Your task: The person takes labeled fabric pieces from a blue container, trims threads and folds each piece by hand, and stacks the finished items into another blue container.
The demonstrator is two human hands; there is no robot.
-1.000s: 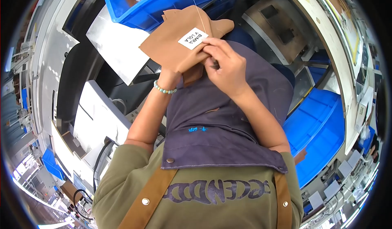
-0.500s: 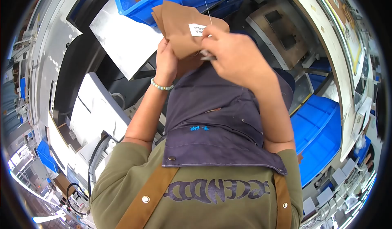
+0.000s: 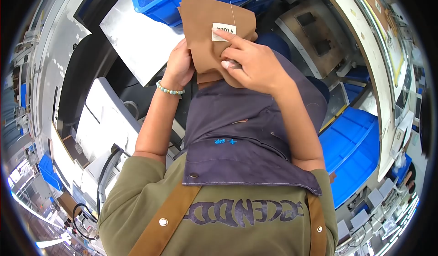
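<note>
The right hand (image 3: pixel 258 66) has shifted left: index on the label (image 3: pixel 232 27), others curled, contents unclear; left of the label, the left hand (image 3: pixel 179 65) grips the brown piece (image 3: pixel 197 25).

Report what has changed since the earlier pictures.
The left hand has moved left, from beside the right hand to the brown piece's left edge. The piece has turned, its white label now nearly level. The right index finger has come over the label. The blue bin stayed beyond.
</note>
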